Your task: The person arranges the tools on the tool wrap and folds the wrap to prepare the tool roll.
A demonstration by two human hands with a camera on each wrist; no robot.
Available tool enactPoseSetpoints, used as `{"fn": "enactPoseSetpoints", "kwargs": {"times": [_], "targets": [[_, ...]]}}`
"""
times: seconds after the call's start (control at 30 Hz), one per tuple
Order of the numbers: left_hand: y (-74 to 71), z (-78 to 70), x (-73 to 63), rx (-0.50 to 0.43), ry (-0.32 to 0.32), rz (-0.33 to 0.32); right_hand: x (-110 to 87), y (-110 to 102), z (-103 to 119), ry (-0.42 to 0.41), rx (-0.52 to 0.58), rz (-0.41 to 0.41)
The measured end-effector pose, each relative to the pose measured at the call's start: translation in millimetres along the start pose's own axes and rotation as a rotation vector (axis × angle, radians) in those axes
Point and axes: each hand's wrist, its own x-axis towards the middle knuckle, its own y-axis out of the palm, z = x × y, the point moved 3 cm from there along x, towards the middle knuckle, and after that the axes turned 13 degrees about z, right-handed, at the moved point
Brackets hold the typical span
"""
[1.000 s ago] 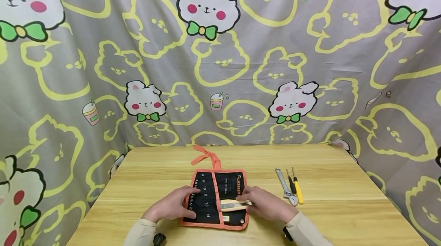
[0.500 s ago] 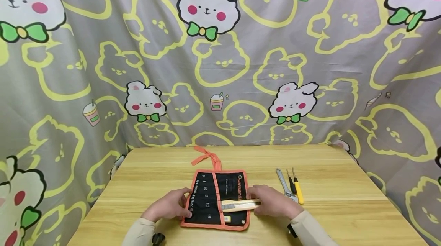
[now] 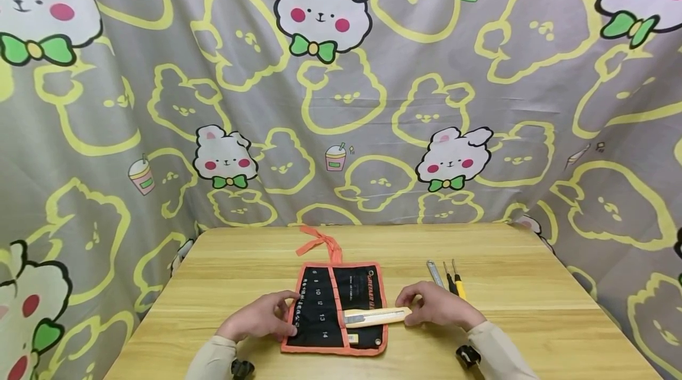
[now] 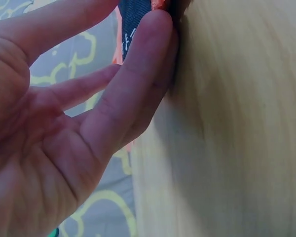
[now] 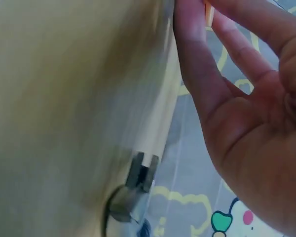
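Note:
A black tool pouch (image 3: 314,309) with orange edging and numbered pockets lies spread on the table. Across its right half a cream-yellow utility knife (image 3: 375,316) sticks out past the pouch's right edge, its left end at the orange middle strip. My right hand (image 3: 434,306) pinches the knife's right end between thumb and fingers. At the pouch's left edge rests my left hand (image 3: 261,316), thumb and fingertips spread apart along it. In the left wrist view, its fingers (image 4: 123,94) reach the orange edge. Below the knife, a small yellow-white piece (image 3: 353,338) shows in the pouch.
Behind my right hand lie an adjustable wrench (image 3: 434,273), partly hidden, and two screwdrivers, one black (image 3: 450,283) and one yellow (image 3: 460,288). Orange ties (image 3: 325,241) trail from the pouch's far edge. A patterned curtain (image 3: 341,108) stands behind the wooden table (image 3: 240,250).
My right hand has moved right with the utility knife, so more of it shows beyond the pouch. The left hand has shifted slightly left, toward the pouch's edge.

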Motion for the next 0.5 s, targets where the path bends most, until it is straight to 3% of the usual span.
{"fn": "enactPoseSetpoints", "kwargs": {"times": [0.2,0.5], "targets": [[-2.6,5.7,-0.7,-0.045,0.017,0.009,3.1,1.8,0.4,0.008,0.010,-0.031],[-0.9,2.5,-1.1,-0.013,0.003,-0.008,-0.6,-4.1,8.7,0.046,-0.054,-0.133]]}}
